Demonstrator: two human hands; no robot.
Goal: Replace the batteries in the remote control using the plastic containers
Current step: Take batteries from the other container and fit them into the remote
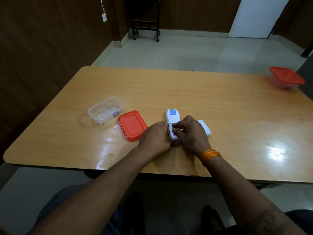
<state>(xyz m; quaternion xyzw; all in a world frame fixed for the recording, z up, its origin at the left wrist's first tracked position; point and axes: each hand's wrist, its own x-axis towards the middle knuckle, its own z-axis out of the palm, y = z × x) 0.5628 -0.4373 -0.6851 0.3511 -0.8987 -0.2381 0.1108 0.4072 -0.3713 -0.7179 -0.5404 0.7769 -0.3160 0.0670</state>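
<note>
Wooden table point(220, 102); both hands' grip on remote point(172, 118).

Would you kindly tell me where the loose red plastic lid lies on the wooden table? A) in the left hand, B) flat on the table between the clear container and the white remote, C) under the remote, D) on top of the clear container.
B: the loose red plastic lid lies flat between the clear rectangular plastic container and the white remote control.

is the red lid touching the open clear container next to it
Apart. The head view shows a strip of bare table between the red lid and the clear container; the lid lies flat just to the container's right.
</note>
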